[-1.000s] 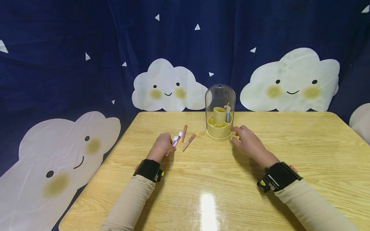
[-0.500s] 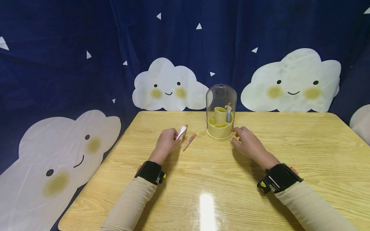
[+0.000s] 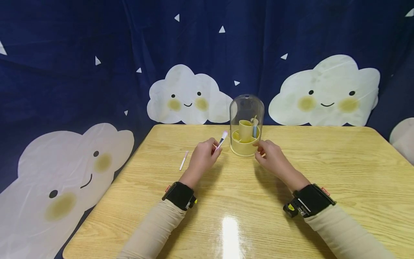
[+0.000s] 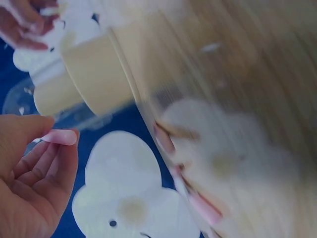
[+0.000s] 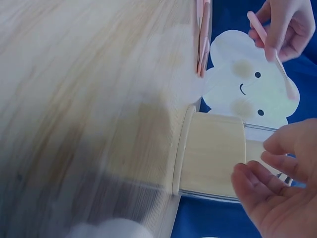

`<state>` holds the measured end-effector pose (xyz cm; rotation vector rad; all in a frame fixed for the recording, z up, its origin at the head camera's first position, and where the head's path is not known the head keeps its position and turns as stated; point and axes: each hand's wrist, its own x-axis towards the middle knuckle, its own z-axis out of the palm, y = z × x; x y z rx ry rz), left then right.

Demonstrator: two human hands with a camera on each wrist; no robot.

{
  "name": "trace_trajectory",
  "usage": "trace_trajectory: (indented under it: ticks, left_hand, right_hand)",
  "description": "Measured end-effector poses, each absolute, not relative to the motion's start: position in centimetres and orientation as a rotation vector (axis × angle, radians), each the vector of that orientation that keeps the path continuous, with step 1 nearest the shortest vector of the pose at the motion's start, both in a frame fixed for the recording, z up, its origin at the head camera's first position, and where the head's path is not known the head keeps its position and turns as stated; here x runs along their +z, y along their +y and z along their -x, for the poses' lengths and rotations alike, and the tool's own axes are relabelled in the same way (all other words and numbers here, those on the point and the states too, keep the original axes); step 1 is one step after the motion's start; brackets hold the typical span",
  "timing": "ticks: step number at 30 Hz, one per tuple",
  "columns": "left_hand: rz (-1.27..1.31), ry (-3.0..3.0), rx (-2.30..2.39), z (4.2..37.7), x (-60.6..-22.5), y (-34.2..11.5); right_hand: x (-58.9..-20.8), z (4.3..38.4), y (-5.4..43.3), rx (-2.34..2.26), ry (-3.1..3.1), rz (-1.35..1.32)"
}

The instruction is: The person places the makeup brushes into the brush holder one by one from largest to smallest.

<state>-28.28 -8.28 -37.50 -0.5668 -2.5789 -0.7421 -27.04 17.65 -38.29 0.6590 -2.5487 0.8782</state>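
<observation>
My left hand (image 3: 203, 153) pinches a makeup brush (image 3: 222, 137) between thumb and fingers, its pale pink-white bristles pointing up and to the right. The brush's pink handle end (image 4: 62, 137) sticks out past the fingertips in the left wrist view. Just right of it stands a cream round brush holder (image 3: 244, 148) with compartments and a clear domed cover (image 3: 247, 108). Inside, a blue-handled item (image 3: 254, 131) leans in the right-hand compartment. My right hand (image 3: 271, 154) is at the holder's right side, fingers relaxed and slightly bent, fingertips right at its wall.
A slim brush with a white handle (image 3: 183, 160) lies on the wooden table (image 3: 291, 223), left of my left hand. More pink brushes (image 5: 203, 39) lie together on the tabletop in the right wrist view. Behind the table hangs a dark blue cloud-patterned curtain (image 3: 200, 36).
My left hand has lifted the makeup brush and moved right toward the holder, uncovering the white-handled brush and covering the orange-tipped ones. My right hand has barely moved.
</observation>
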Motion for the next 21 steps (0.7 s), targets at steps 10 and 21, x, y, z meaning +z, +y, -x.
trace_trajectory:
  ticks: [10,21]
  left_hand:
    - [0.668,-2.461,-0.783,26.5,-37.2,-4.0]
    - [0.726,-2.358,-0.780,25.2,-37.6,-0.9]
  right_hand:
    - [-37.4,26.1,15.9,1.369,-2.472,-0.518]
    - [-37.3,25.2,14.4,1.962,-2.235,-0.303]
